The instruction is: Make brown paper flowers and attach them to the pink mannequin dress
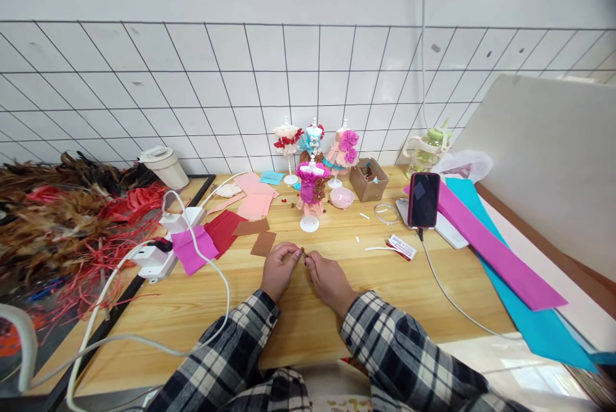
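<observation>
My left hand (280, 269) and my right hand (330, 277) meet over the front middle of the table. Their fingertips pinch a small brown twisted piece of paper (303, 252) between them; most of it is hidden by the fingers. Just beyond stands a little mannequin in a magenta and brown paper dress (312, 188) on a round white base. Two brown paper pieces (263, 244) lie by my left hand, beside red paper (222, 232) and magenta paper (195, 250).
More dressed mannequins (341, 150) stand behind, near a pink bowl (342, 198) and a cardboard box (369, 180). A phone (424, 200) is propped at the right, cabled, by long paper sheets (500, 251). White cables (226, 290) and power strips (156, 259) occupy the left, before feathers (62, 219).
</observation>
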Available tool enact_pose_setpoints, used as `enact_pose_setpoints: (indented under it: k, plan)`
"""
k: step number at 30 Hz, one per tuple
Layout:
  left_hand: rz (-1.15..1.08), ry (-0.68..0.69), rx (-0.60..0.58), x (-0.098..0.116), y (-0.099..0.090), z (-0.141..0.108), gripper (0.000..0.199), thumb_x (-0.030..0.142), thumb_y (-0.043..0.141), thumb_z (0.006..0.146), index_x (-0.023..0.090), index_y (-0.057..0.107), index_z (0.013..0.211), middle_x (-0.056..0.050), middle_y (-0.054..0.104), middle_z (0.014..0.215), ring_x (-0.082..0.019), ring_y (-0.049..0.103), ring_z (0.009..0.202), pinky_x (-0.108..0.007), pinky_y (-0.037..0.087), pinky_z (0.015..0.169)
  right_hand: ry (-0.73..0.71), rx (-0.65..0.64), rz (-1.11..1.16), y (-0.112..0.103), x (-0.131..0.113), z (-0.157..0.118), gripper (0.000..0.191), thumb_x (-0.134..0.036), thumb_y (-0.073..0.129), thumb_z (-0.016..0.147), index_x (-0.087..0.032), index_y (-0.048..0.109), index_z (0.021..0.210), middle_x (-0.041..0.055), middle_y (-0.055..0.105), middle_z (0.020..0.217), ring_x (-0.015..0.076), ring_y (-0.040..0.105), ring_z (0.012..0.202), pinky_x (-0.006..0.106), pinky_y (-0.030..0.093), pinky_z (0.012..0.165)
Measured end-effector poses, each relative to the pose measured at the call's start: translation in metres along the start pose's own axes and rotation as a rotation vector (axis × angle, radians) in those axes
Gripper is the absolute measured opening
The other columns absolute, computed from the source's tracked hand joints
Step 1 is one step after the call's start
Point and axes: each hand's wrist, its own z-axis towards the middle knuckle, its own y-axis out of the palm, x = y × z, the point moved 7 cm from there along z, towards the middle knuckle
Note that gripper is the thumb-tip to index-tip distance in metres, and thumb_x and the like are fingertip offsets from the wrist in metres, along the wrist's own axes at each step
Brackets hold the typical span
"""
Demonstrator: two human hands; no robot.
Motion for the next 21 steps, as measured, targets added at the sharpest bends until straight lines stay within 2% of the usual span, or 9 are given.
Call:
enact_pose_setpoints:
  k: [9,14,21]
  plan:
    - [0.106,0.115,-0.042,0.010,0.002,-0.002,0.016,0.030,0.059,0.082,0.018,0.067,0.074,-0.006,0.066,0.081,-0.019,0.061,0.082,-0.034,0.049,0.080,-0.064,-0.016,0.109,-0.002,0.005,0.000,0.036,-0.037,0.019,0.099,-0.020,0.049,0.090,0.0026,0.061,0.074,0.0141,0.056,0.066,0.024,0.032,0.061]
    - [0.123,0.119,-0.051,0.012,0.002,-0.001,0.017,0.030,0.059,0.082,0.018,0.067,0.074,-0.006,0.066,0.081,-0.019,0.061,0.082,-0.035,0.049,0.079,-0.055,-0.001,0.119,-0.002,0.008,0.000,0.036,-0.037,0.021,0.099,-0.020,0.050,0.089,0.0025,0.060,0.073,0.0140,0.055,0.065,0.024,0.032,0.061]
    - [0.132,0.128,-0.068,0.013,0.003,-0.001,0.016,0.029,0.059,0.082,0.018,0.067,0.073,-0.006,0.066,0.079,-0.019,0.061,0.081,-0.035,0.048,0.078,-0.063,-0.043,0.120,-0.001,0.010,0.004,0.036,-0.037,0.023,0.099,-0.020,0.052,0.087,0.0027,0.061,0.075,0.0142,0.055,0.066,0.024,0.032,0.062]
